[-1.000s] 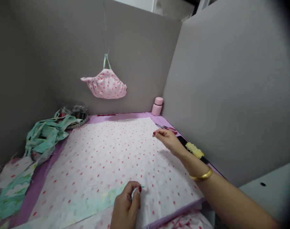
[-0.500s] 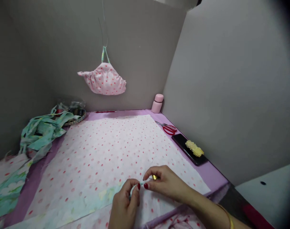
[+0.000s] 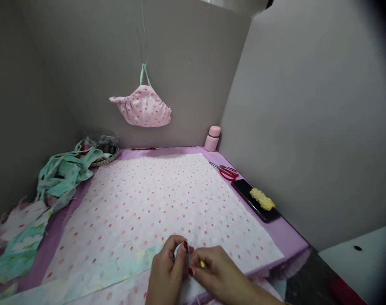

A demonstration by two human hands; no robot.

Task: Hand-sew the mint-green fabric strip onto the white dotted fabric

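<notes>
My left hand (image 3: 169, 269) is closed in a pinch, thumb against forefinger, on a pale mint edge of cloth. Close beside it, my right hand (image 3: 216, 271) has its thumb and fingertips pinched together. A thin pale thread (image 3: 189, 255) runs between the two sets of fingertips; any needle is too small to see. A gold ring-like band (image 3: 202, 264) shows on a right-hand finger. Both hands are over the near edge of a white cloth with red and pink dots (image 3: 148, 190), which has a mint floral strip (image 3: 129, 262) along its near side.
Mint fabric scraps (image 3: 64, 169) and a basket (image 3: 112, 157) lie at left. Red-handled scissors (image 3: 227, 172), a black phone (image 3: 243, 190) bearing a yellow scrunchie (image 3: 262, 199), and a pink bottle (image 3: 212, 139) line the right side. A dotted fabric piece (image 3: 145, 108) hangs against the back wall.
My right hand has moved down and toward me, with its wrist lower. My left hand stays pinched in nearly the same place. The view has shifted slightly.
</notes>
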